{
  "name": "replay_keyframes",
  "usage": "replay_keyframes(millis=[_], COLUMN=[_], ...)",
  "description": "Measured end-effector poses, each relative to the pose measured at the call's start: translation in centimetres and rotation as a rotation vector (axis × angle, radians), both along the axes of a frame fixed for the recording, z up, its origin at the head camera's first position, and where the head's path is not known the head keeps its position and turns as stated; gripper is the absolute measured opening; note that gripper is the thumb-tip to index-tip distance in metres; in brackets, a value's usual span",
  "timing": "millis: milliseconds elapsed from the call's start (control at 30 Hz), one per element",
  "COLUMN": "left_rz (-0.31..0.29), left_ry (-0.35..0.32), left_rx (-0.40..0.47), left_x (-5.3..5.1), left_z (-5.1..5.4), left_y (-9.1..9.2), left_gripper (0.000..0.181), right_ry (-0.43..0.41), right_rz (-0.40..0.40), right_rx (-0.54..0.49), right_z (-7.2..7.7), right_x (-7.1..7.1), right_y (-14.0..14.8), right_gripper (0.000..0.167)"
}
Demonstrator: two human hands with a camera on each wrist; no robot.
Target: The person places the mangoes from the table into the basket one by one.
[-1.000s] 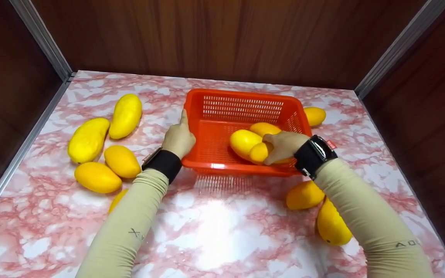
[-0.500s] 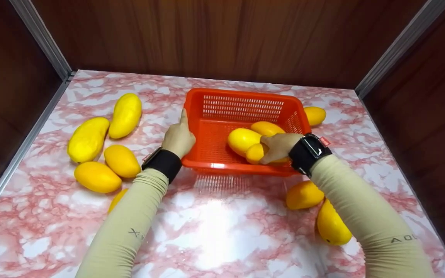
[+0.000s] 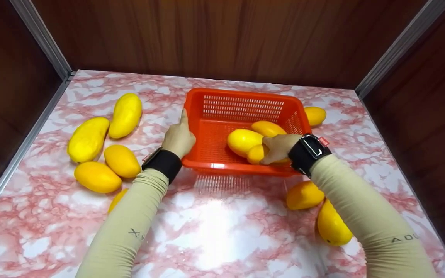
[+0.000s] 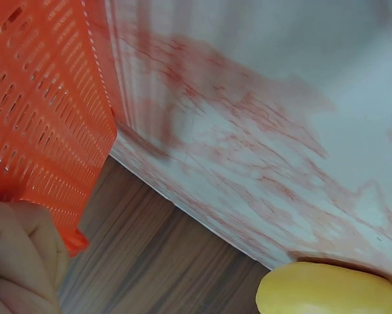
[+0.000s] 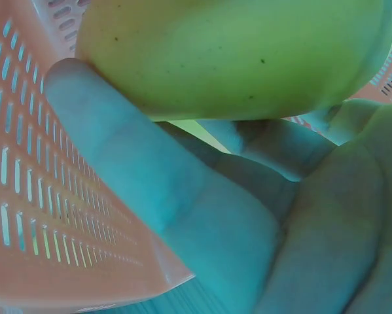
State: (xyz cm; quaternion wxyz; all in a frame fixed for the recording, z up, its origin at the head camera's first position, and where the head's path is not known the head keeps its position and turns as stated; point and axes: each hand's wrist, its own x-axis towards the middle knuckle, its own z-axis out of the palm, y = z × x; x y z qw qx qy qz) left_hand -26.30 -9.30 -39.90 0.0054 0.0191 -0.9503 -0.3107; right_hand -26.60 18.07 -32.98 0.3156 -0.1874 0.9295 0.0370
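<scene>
My right hand (image 3: 280, 147) holds a mango (image 3: 255, 153) inside a red basket (image 3: 213, 141).
On my feed, its thumb and fingers curl round the fruit at the basket's five o'clock; my left hand (image 3: 179, 139) grips the basket's nine o'clock side, forefinger straight.

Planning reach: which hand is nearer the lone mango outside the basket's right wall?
Right. The right hand holds another mango inside the basket, across that wall from the lone mango; the left hand grips the opposite rim.
</scene>
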Motion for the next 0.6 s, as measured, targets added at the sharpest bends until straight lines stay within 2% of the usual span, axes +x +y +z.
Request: replay_keyframes(millis=[100,300,367,600], left_rz=[-0.002,0.003,0.001,-0.002], left_ry=[0.008,0.018,0.015,0.011], left_rx=[-0.008,-0.005,-0.003,0.004], left_x=[0.03,0.11,0.11,0.03], left_z=[-0.01,0.05,0.06,0.02], left_y=[0.02,0.09,0.08,0.02], left_gripper=[0.075,0.074,0.074,0.076], right_ry=[0.011,0.021,0.013,0.013], right_rz=[0.004,-0.006,-0.019,0.011], right_rx=[0.004,0.018,0.017,0.007], right_z=[-0.01,-0.1,-0.16,-0.38], right_x=[0.05,0.13,0.08,-0.09], right_y=[-0.05,0.13,0.19,0.27], right_gripper=[0.055,0.053,0.054,0.065])
